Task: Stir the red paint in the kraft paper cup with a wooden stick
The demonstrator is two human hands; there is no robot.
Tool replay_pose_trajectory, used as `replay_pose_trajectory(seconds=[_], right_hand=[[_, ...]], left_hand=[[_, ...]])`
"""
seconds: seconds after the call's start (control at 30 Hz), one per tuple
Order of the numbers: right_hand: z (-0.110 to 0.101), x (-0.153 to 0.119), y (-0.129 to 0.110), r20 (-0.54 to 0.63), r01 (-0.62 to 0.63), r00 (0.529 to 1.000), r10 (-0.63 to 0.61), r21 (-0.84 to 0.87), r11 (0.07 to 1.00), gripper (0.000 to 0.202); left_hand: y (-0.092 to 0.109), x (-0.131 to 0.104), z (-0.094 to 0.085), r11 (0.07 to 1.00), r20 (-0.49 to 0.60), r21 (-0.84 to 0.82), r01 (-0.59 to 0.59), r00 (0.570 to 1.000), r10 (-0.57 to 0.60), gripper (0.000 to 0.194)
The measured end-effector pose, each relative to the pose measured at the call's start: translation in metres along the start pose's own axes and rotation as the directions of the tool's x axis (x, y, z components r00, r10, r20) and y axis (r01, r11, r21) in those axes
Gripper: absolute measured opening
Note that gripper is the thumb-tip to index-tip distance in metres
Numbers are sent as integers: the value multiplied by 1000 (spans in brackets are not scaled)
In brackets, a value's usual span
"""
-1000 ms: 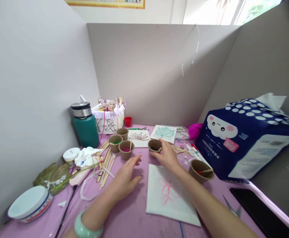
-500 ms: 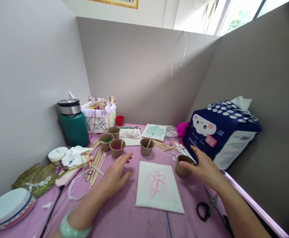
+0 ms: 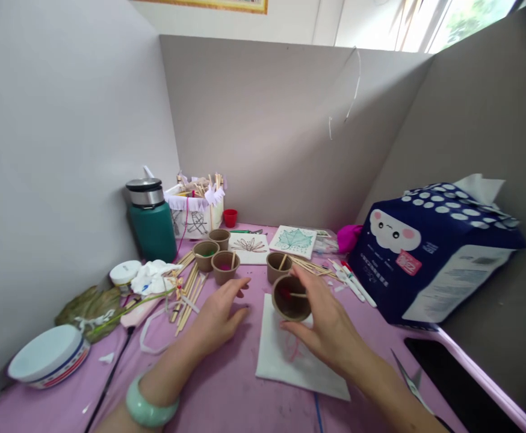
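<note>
Lifted and brought in from the right of the table (image 3: 218,385) since the earlier frame: brown cup (image 3: 293,314), with stick (image 3: 298,295) and red paint (image 3: 285,292) inside, now pinched between thumb and fingers of the right hand (image 3: 330,319). Hangs tilted toward the near side, over the far part of the white canvas (image 3: 276,364). Loosely spread, holding nothing, just left of the canvas: left hand (image 3: 221,314). Already down: pink flower lines (image 3: 293,349), partly hidden by hand and cup. Also drawn, farther back: brown flower panel (image 3: 249,247) and green leaf panel (image 3: 294,241). Mostly bare white around the pink; impossible to tell the amount left
</note>
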State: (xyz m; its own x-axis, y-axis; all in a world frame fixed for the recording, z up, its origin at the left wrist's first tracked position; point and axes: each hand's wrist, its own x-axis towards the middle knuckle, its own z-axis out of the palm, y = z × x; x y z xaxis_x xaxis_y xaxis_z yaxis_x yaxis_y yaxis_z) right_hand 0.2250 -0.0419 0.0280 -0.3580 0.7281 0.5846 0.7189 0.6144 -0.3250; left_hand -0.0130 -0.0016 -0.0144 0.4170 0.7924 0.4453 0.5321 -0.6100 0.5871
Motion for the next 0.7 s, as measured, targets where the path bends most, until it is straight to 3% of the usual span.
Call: replay_pose_trajectory(seconds=[0.2, 0.37, 0.43, 0.57, 0.7], right_hand=[[46, 39, -16, 84, 62, 993, -77, 168, 984, 96], [68, 39, -10, 139, 42, 988, -74, 218, 975, 94], [65, 35, -5, 101, 30, 994, -50, 197, 980, 81], [55, 32, 5, 6, -64, 998, 64, 133, 989, 31], [58, 31, 11, 38, -136, 991, 132, 171, 976, 17]], left_hand=[[-6, 4, -4, 992, -49, -128, -3, 999, -3, 70], [-6, 5, -1, 977, 0, -177, 123, 992, -125, 63], [-4, 5, 0, 966, 24, -205, 160, 987, -158, 56], [0, 7, 2, 944, 36, -197, 264, 964, -262, 52], [2, 10, 6, 933, 40, -209, 294, 956, -292, 61]])
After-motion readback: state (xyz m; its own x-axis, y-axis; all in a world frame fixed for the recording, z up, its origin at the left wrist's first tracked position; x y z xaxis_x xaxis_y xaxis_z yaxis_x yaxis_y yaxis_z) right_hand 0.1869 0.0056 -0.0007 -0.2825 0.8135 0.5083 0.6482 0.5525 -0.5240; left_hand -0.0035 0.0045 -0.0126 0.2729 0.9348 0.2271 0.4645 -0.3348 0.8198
